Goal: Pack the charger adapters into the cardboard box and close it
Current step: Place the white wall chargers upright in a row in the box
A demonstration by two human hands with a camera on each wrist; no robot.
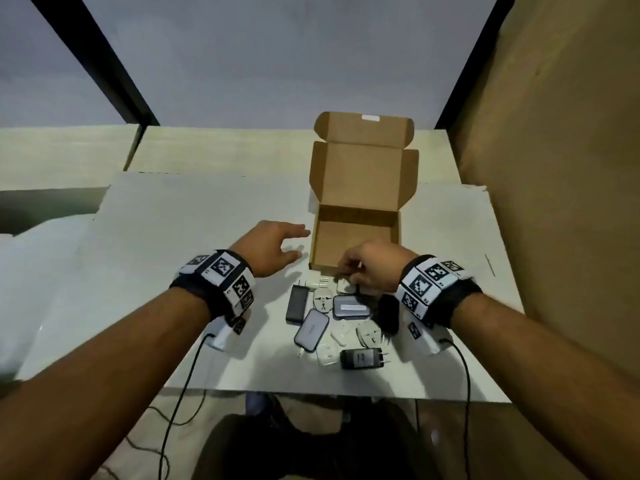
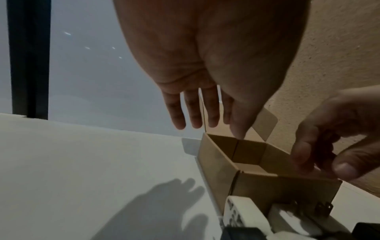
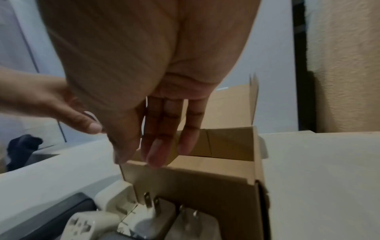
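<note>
Right now the right hand [image 1: 372, 268] hangs over the near wall of the cardboard box [image 1: 356, 237], fingers pointing down. In the head view it seems to pinch something dark by that wall, but the right wrist view shows straight fingers [image 3: 158, 146] with nothing plainly between them, so I cannot tell whether it holds anything. The left hand [image 1: 273, 245] floats spread and empty just left of the box, palm down, above the white table [image 1: 173, 254].

The box stands open with its lid tipped back at the far side, and what shows of its floor is bare. The charger adapters [image 1: 341, 320] lie in a loose heap on the table against the box's near wall: white plug pieces, two grey flat ones, a few black bricks.

Packing looks barely begun. To do this step well, I'd say take one adapter from the edge of the heap, lift it clear over the near wall, and lay it flat in a far corner with its prongs turned aside. The left hand would do well to steady the left wall, since the light box may slide. Flat rows should let the lid fold shut later.
</note>
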